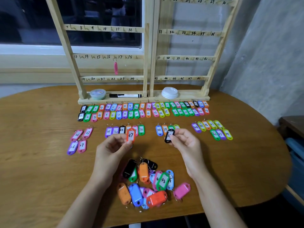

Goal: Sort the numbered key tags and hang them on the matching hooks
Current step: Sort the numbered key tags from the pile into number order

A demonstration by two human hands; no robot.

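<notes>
Oval wooden desk below a dark window with a white sill. Along the far side, left to right: 1 round pale green tub, 1 black marker lying flat, 1 stack of white plastic lids. Grey textured wall at right, with dark wooden furniture below it.

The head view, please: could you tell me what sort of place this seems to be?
Probably a plain indoor room set up as a sorting station: a rounded wooden table stands by a window and a rough grey wall, holding a wooden hook rack with handwritten numbers.
</notes>
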